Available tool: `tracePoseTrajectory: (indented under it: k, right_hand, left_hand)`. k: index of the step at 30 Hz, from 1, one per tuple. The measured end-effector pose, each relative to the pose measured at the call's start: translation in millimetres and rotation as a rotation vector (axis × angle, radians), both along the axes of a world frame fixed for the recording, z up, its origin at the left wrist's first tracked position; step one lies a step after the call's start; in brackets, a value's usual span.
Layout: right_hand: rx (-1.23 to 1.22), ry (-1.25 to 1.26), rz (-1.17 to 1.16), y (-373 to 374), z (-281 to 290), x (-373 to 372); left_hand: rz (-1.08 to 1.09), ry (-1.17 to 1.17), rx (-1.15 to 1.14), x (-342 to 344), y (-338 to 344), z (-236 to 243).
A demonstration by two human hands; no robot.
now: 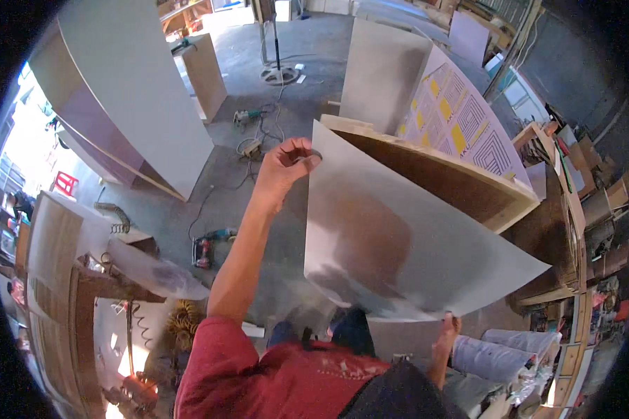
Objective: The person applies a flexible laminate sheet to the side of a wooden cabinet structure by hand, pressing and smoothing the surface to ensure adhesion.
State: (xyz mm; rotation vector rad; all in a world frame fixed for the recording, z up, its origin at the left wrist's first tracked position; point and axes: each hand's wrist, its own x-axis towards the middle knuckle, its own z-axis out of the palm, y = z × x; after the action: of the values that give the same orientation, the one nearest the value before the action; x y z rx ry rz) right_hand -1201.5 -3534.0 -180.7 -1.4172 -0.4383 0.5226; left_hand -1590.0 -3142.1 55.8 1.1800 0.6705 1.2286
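Note:
A thin, glossy grey laminate sheet [433, 258] is held up in front of me, bowed and tilted, with a dark reflection across it. At its upper left edge my left hand [290, 164] pinches it between thumb and fingers. My right hand [447, 335] grips the lower edge near the right; part of that hand is hidden behind the sheet. Just beyond it stands a wooden panel frame [433, 167] with a brown inner face and a pale edge. The sheet covers the frame's lower part, and whether the two touch I cannot tell.
Behind the frame lean a patterned yellow-and-white board [461, 115] and a plain panel [381, 77]. Power tools, a red one [203, 251] and a green one [246, 115], lie with cords on the floor. A tall white panel [136, 91] stands left; wrapped rolls [486, 359] lie lower right.

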Motion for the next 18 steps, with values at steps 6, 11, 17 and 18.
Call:
tracePoseTrajectory:
  k: [6,11,17,18]
  right_hand:
    - [-0.097,0.098,0.078,7.1,29.5,-4.3]
    - [-0.1,0.086,0.085,18.2,36.9,-4.9]
    - [-0.222,0.093,0.0,25.8,38.9,6.0]
    - [-0.216,0.063,0.036,30.5,44.1,3.6]
  left_hand:
    - [0.014,-0.024,0.032,-7.0,8.6,21.0]
    - [-0.02,0.035,0.111,-13.5,13.1,29.8]
    - [-0.001,0.011,0.148,6.9,9.5,33.0]
    - [0.034,0.068,0.215,3.4,10.7,30.7]
